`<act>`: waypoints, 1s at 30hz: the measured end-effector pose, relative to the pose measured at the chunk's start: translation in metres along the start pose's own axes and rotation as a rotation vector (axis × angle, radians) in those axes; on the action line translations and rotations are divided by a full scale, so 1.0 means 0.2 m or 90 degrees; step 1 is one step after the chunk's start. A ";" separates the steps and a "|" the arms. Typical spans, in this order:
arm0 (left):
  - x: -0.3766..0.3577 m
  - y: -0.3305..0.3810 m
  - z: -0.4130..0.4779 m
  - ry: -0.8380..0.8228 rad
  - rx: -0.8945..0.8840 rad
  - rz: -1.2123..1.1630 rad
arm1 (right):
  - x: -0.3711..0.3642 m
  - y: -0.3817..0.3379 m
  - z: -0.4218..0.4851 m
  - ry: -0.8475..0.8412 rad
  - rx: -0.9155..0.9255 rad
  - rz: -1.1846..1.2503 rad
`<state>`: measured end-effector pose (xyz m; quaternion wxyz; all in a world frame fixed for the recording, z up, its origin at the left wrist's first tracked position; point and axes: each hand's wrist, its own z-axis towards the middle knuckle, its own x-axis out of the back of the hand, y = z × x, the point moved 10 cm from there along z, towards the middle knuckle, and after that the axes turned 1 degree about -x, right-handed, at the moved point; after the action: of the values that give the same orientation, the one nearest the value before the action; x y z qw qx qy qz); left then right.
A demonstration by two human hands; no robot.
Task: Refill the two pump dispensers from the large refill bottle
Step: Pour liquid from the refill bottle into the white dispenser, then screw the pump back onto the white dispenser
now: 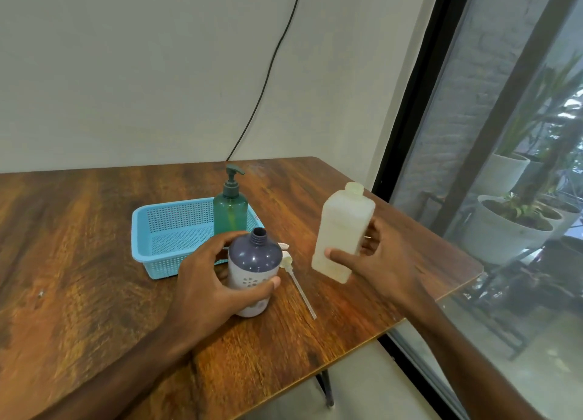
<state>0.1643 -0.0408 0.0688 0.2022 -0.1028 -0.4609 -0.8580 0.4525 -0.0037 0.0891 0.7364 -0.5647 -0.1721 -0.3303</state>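
Observation:
My left hand grips a purple and white dispenser bottle standing on the wooden table; its neck is open, with no pump on it. The removed white pump with its long tube lies on the table just right of that bottle. My right hand holds the large whitish refill bottle upright above the table, its cap off. A green pump dispenser with its pump fitted stands in the blue basket behind the purple bottle.
The table's right edge runs close to a large window with a black frame. A black cable hangs down the wall behind the table. Potted plants stand outside the glass.

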 end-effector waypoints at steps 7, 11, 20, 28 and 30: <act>0.00 -0.02 0.00 0.000 0.031 0.004 | -0.16 0.10 0.06 0.043 -0.051 0.071; 0.00 -0.04 -0.01 -0.005 0.042 -0.003 | -0.21 0.14 0.09 0.026 -0.068 0.093; -0.03 -0.01 -0.02 -0.023 0.047 0.007 | -0.15 0.18 -0.09 0.103 -0.112 0.115; -0.03 -0.03 -0.03 -0.017 0.052 0.012 | -0.25 0.00 -0.29 0.062 0.010 0.108; -0.04 -0.05 -0.02 -0.021 0.061 0.008 | -0.31 -0.01 -0.27 0.035 0.006 0.095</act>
<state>0.1668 -0.0376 0.0551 0.2049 -0.1103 -0.5040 -0.8318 0.3997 -0.0366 0.0364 0.7658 -0.5636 -0.1111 -0.2891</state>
